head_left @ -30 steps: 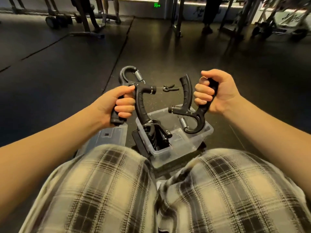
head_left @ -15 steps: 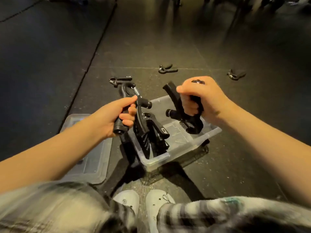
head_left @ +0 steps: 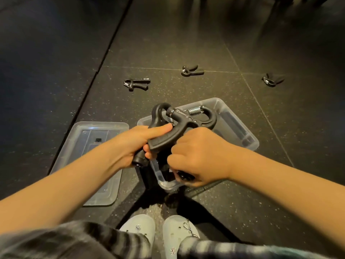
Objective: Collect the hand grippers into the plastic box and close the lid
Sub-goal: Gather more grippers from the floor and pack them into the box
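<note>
Gym floor (head_left: pixel 168 43) is carrying three hand grippers (head_left: pixel 137 84) (head_left: pixel 192 70) (head_left: pixel 273 80) beyond plastic box (head_left: pixel 231 126) and lid (head_left: pixel 89 146). Left hand (head_left: pixel 130 144), right hand (head_left: pixel 197 156) are each clutching a gripper (head_left: pixel 160 113) (head_left: pixel 204 116), screening the box.

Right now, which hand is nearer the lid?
Left. The left hand, gripping a gripper, is by the lid's right edge; the right hand is further right, over the box.

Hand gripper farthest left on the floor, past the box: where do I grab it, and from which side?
Grip the hand gripper by its two handles, from above at its right end. It lies flat with both handles pointing right; the spring and loop sit at the left.
</note>
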